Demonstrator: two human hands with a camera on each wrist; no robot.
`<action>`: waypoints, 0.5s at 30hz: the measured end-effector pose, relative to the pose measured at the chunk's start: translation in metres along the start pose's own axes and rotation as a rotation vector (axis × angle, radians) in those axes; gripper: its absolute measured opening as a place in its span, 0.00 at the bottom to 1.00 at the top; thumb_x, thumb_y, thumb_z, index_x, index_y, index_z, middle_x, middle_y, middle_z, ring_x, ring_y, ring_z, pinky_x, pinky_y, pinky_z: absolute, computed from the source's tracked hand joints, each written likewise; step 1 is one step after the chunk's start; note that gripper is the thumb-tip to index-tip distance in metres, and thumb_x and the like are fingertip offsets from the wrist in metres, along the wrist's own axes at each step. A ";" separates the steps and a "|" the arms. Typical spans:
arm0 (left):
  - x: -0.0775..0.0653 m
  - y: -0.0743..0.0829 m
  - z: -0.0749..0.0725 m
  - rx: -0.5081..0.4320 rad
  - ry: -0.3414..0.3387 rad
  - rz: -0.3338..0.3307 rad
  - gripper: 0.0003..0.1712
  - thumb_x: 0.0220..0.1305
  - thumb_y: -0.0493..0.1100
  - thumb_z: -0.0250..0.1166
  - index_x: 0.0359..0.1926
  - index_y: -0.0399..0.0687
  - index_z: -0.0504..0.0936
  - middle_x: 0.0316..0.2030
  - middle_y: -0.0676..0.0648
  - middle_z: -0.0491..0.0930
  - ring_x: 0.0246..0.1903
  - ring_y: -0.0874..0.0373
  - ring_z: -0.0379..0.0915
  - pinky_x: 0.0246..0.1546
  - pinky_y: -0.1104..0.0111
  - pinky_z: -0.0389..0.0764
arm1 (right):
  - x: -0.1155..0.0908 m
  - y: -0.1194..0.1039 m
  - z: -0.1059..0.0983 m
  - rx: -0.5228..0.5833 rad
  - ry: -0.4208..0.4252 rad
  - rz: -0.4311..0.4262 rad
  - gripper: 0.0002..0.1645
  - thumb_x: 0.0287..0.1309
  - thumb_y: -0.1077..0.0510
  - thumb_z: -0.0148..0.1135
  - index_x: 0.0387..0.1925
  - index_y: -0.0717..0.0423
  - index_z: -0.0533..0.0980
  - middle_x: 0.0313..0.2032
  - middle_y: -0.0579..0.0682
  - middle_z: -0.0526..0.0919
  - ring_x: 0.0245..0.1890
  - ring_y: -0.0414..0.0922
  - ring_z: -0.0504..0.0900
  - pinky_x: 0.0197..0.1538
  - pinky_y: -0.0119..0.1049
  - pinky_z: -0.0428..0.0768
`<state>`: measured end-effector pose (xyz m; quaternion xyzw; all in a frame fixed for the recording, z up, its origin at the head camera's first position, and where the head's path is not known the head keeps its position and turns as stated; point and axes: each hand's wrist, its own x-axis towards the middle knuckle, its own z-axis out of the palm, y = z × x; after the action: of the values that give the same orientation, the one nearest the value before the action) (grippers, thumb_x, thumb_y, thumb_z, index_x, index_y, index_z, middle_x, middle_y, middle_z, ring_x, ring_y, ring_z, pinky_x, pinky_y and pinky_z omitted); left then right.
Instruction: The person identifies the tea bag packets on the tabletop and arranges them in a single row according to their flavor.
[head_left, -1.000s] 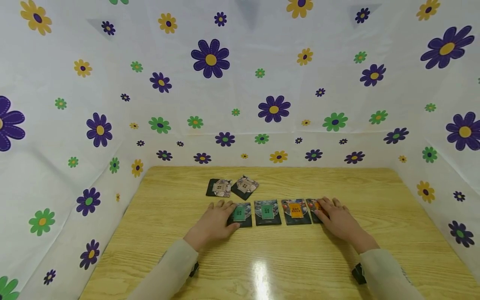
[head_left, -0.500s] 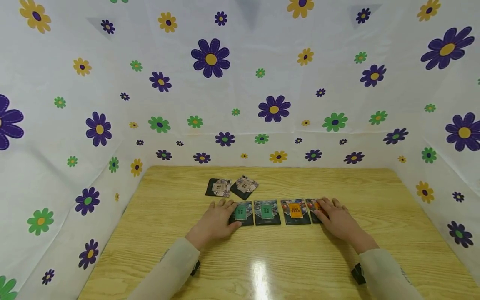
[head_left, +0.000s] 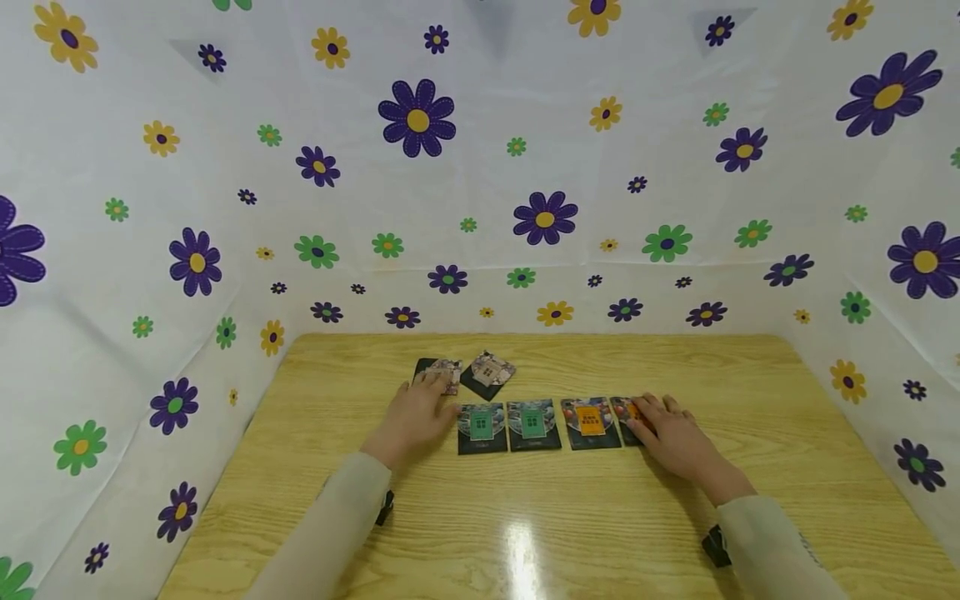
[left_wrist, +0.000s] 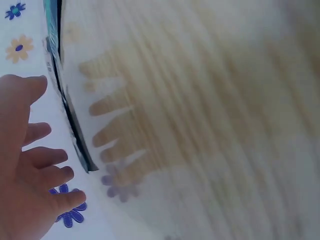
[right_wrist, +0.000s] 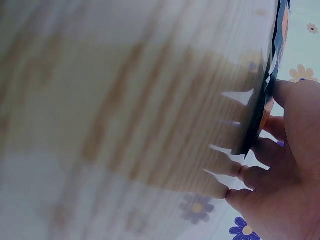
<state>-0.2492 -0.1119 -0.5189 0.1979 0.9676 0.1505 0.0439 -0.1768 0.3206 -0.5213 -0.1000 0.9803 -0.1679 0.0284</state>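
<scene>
My left hand, fingers extended, is over a flat dark packet with a beige label, partly covering it; contact is unclear. In the left wrist view the spread fingers are beside a packet's thin edge. A second beige-labelled packet lies tilted just right of it. Nearer me, two green-labelled packets and two orange-labelled ones form a row. My right hand rests on the rightmost orange packet, hiding its right part; the right wrist view shows fingertips touching that packet. The other orange packet lies left of it.
A glossy wood-grain table carries everything and mirrors the hands in the wrist views. White flower-printed sheeting walls in the back and both sides.
The left hand has left the leftmost green packet, after nudging it slightly right, and moved back and left over the beige-labelled packet. The right hand has stayed on its orange packet.
</scene>
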 end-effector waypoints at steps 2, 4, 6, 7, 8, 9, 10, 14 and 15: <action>0.005 -0.006 0.000 -0.003 0.011 -0.026 0.39 0.81 0.60 0.53 0.82 0.44 0.61 0.80 0.34 0.60 0.80 0.32 0.53 0.79 0.36 0.57 | 0.000 0.000 0.000 -0.001 0.000 -0.001 0.35 0.82 0.46 0.51 0.75 0.69 0.67 0.74 0.75 0.65 0.74 0.81 0.57 0.69 0.80 0.61; 0.009 -0.009 0.000 -0.010 0.012 -0.046 0.39 0.82 0.60 0.52 0.83 0.46 0.60 0.80 0.32 0.58 0.80 0.31 0.51 0.79 0.35 0.55 | 0.000 0.000 0.000 -0.002 -0.002 0.000 0.35 0.82 0.46 0.51 0.75 0.69 0.67 0.74 0.75 0.65 0.74 0.82 0.57 0.69 0.81 0.61; 0.012 -0.012 0.002 -0.009 0.015 -0.052 0.39 0.82 0.61 0.51 0.83 0.46 0.59 0.80 0.32 0.58 0.80 0.30 0.51 0.79 0.35 0.55 | 0.001 -0.001 0.000 0.000 -0.007 0.001 0.35 0.82 0.46 0.51 0.75 0.69 0.66 0.74 0.75 0.64 0.74 0.82 0.57 0.69 0.81 0.60; 0.014 -0.013 0.002 -0.006 0.019 -0.051 0.39 0.82 0.61 0.50 0.83 0.46 0.60 0.80 0.31 0.58 0.80 0.30 0.52 0.79 0.34 0.56 | 0.000 -0.001 0.000 0.001 -0.011 0.004 0.36 0.82 0.46 0.50 0.75 0.68 0.66 0.75 0.75 0.64 0.74 0.81 0.57 0.70 0.81 0.60; 0.016 -0.014 0.003 0.002 0.023 -0.049 0.38 0.83 0.60 0.50 0.83 0.46 0.60 0.79 0.31 0.59 0.79 0.30 0.53 0.78 0.34 0.57 | 0.001 -0.001 0.000 0.001 -0.014 0.006 0.36 0.82 0.46 0.50 0.76 0.68 0.66 0.75 0.75 0.64 0.74 0.81 0.56 0.70 0.81 0.60; 0.017 -0.015 0.003 0.007 0.025 -0.045 0.37 0.83 0.59 0.49 0.82 0.46 0.61 0.79 0.31 0.60 0.79 0.29 0.53 0.78 0.34 0.58 | 0.001 -0.001 0.000 -0.001 -0.013 0.005 0.36 0.82 0.46 0.50 0.76 0.68 0.66 0.75 0.75 0.64 0.74 0.81 0.56 0.70 0.81 0.60; 0.019 -0.015 0.003 0.013 0.028 -0.042 0.36 0.84 0.58 0.48 0.82 0.45 0.61 0.79 0.31 0.60 0.79 0.29 0.54 0.77 0.34 0.59 | 0.001 -0.001 0.000 -0.001 -0.010 0.004 0.36 0.82 0.46 0.50 0.76 0.68 0.66 0.75 0.75 0.64 0.74 0.81 0.57 0.70 0.81 0.60; 0.021 -0.018 0.002 0.042 0.008 -0.042 0.32 0.86 0.54 0.45 0.81 0.45 0.63 0.79 0.31 0.61 0.78 0.29 0.55 0.76 0.34 0.62 | 0.001 0.000 0.000 -0.008 -0.002 0.000 0.36 0.83 0.45 0.49 0.75 0.68 0.66 0.75 0.75 0.64 0.74 0.81 0.57 0.69 0.81 0.60; 0.021 -0.018 0.001 0.047 -0.001 -0.045 0.31 0.86 0.53 0.44 0.81 0.46 0.63 0.79 0.32 0.60 0.78 0.29 0.55 0.76 0.34 0.62 | 0.001 0.001 0.000 -0.007 0.001 0.000 0.36 0.83 0.45 0.49 0.75 0.68 0.66 0.74 0.75 0.64 0.74 0.81 0.57 0.69 0.81 0.60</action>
<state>-0.2750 -0.1192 -0.5263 0.1773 0.9750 0.1267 0.0431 -0.1775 0.3214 -0.5213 -0.1002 0.9809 -0.1643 0.0276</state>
